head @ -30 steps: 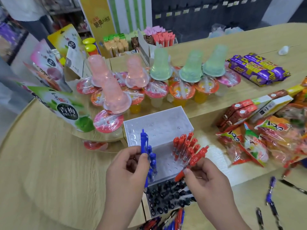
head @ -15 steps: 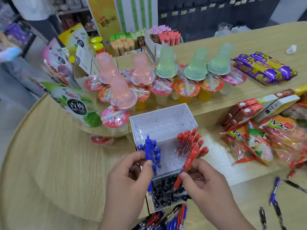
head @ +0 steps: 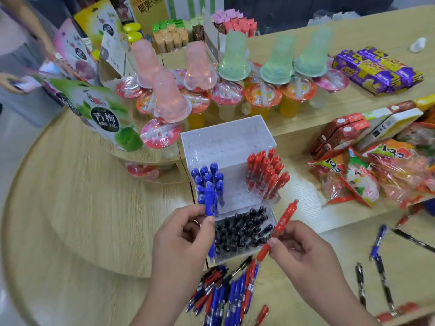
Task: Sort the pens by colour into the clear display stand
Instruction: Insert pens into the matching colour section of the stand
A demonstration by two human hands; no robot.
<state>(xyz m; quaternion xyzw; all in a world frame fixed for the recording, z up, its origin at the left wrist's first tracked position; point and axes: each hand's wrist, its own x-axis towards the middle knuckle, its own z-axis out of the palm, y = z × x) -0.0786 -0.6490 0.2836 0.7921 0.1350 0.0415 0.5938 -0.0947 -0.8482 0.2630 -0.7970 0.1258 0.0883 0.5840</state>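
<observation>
We pinch a blue pen (head: 210, 203) in left hand (head: 186, 234), red pen (head: 281, 225) in right hand (head: 299, 245); seat each upright beside its own colour in the stand (head: 226, 140)

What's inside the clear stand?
The clear stand holds blue pens left, red pens right, black pens in front. The left hand covers its near-left corner.

A shop: wooden counters (head: 77, 208) stacked with packaged snacks (head: 376, 69) and jelly cups (head: 263, 97).

A curved light-wood counter (head: 70, 208) with a raised shelf (head: 364, 107) stands on grey floor (head: 14, 149) before a dark wall (head: 282, 10).
</observation>
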